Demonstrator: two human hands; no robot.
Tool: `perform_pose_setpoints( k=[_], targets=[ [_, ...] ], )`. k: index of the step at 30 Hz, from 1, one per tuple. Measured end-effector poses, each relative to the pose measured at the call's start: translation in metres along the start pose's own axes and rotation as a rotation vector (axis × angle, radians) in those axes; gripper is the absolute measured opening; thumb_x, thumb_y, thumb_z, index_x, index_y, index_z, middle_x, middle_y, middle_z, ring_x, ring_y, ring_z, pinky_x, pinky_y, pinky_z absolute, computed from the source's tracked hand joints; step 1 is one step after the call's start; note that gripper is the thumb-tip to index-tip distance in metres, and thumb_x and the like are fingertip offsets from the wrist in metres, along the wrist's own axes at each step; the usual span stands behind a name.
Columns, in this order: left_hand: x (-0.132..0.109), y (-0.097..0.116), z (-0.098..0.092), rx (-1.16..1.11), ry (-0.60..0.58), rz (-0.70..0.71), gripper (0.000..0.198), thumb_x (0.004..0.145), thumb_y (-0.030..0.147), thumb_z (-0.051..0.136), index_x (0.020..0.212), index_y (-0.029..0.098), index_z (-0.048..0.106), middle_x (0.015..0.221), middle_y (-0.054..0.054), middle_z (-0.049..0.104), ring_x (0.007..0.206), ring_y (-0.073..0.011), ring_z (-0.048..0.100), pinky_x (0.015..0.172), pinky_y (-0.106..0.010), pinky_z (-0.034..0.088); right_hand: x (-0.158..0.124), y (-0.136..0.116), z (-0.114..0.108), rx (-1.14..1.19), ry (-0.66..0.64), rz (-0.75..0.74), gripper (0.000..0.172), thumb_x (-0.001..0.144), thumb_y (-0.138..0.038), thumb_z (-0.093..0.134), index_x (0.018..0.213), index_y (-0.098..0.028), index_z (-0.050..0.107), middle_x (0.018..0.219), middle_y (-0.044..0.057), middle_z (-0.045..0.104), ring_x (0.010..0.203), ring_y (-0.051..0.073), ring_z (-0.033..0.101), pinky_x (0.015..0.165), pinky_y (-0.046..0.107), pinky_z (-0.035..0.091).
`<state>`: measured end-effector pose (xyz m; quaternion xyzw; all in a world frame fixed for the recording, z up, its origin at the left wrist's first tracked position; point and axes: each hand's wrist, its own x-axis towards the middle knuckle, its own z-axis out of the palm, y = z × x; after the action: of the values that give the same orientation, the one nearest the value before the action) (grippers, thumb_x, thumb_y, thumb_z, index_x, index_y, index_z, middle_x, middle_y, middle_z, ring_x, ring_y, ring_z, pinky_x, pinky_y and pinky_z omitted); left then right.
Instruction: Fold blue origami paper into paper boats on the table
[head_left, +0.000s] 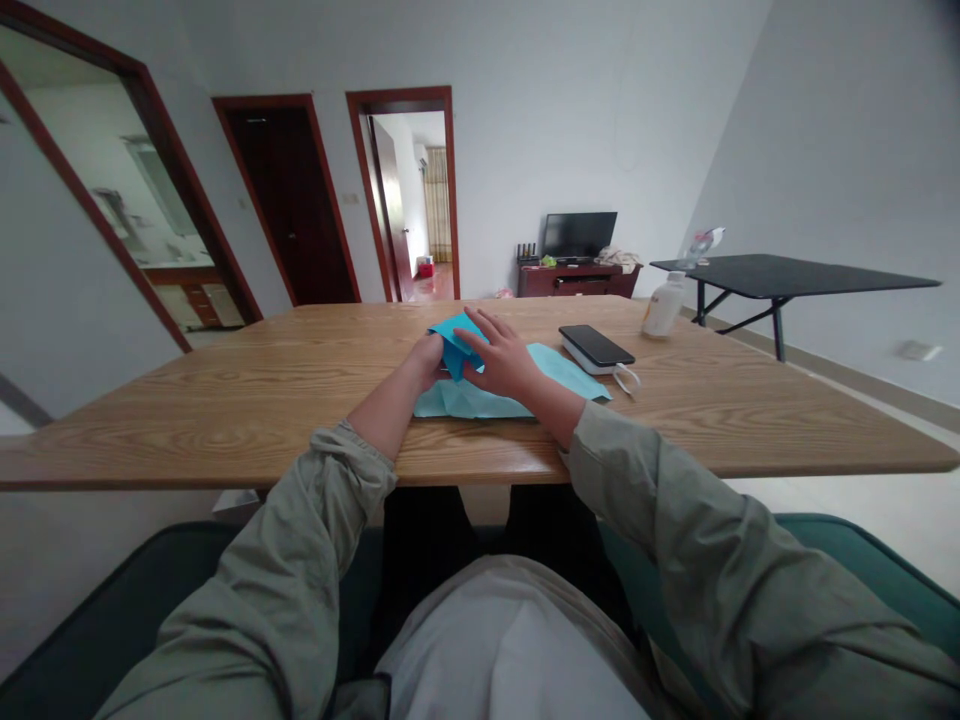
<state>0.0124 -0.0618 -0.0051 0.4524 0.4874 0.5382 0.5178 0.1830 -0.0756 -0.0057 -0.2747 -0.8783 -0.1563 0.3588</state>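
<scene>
My left hand is closed around the lower left of a folded bright-blue sheet, which looks like paper; its fingertips are mostly hidden behind it. Over the right side of that folded piece lies my right hand, fingers stretched out and apart, with the thumb and fingers touching the surface. Both hands are just above the wooden table. Beneath them a larger, paler blue sheet lies flat near the table's front edge, partly covered by my right wrist.
Right of the pale sheet, a black phone rests on a white block with a white cable loop. A white bottle stands farther right. Beyond are a black folding table and a television on a low cabinet.
</scene>
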Motion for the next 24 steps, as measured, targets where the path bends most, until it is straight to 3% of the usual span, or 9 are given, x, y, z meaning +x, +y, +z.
perform_pose_setpoints(
  k=[3, 7, 12, 16, 24],
  targets=[
    [0.001, 0.0, 0.001, -0.021, 0.007, 0.0, 0.024, 0.084, 0.043, 0.057, 0.093, 0.021, 0.063, 0.072, -0.003, 0.067, 0.061, -0.0175, 0.06, 0.059, -0.032, 0.048, -0.001, 0.0, 0.003, 0.024, -0.011, -0.019, 0.058, 0.081, -0.035, 0.062, 0.136, -0.021, 0.054, 0.156, 0.013, 0.037, 0.141, 0.034, 0.036, 0.115, 0.056, 0.028],
    [0.002, 0.0, 0.003, -0.114, -0.077, 0.039, 0.016, 0.078, 0.03, 0.061, 0.088, 0.018, 0.065, 0.073, -0.004, 0.069, 0.06, -0.0156, 0.061, 0.059, -0.028, 0.05, -0.002, -0.001, 0.006, 0.048, -0.045, -0.024, 0.066, 0.083, -0.043, 0.06, 0.142, -0.015, 0.049, 0.149, 0.016, 0.047, 0.135, 0.032, 0.046, 0.115, 0.051, 0.033],
    [-0.001, 0.002, 0.004, -0.232, -0.161, 0.062, 0.012, 0.075, 0.017, 0.055, 0.084, 0.014, 0.064, 0.072, -0.005, 0.068, 0.064, -0.016, 0.063, 0.062, -0.027, 0.051, -0.005, -0.005, 0.012, 0.073, -0.085, -0.044, 0.078, 0.083, -0.045, 0.061, 0.146, -0.005, 0.041, 0.149, 0.023, 0.044, 0.139, 0.033, 0.042, 0.115, 0.047, 0.035],
    [-0.001, 0.003, 0.0, -0.292, -0.135, 0.067, 0.021, 0.073, 0.014, 0.056, 0.093, 0.018, 0.061, 0.073, -0.001, 0.067, 0.065, -0.015, 0.063, 0.063, -0.027, 0.051, -0.006, -0.003, 0.015, 0.071, -0.106, -0.074, 0.089, 0.079, -0.048, 0.066, 0.149, -0.003, 0.034, 0.151, 0.023, 0.04, 0.141, 0.034, 0.039, 0.115, 0.046, 0.035],
    [-0.01, 0.009, -0.001, -0.244, -0.174, 0.055, 0.046, 0.067, 0.012, 0.064, 0.108, 0.024, 0.048, 0.077, 0.003, 0.063, 0.064, -0.0143, 0.062, 0.068, -0.031, 0.055, -0.003, 0.001, 0.012, 0.092, -0.125, 0.017, 0.064, 0.087, -0.018, 0.049, 0.149, -0.01, 0.036, 0.15, 0.018, 0.044, 0.138, 0.027, 0.044, 0.113, 0.044, 0.038]
  ],
)
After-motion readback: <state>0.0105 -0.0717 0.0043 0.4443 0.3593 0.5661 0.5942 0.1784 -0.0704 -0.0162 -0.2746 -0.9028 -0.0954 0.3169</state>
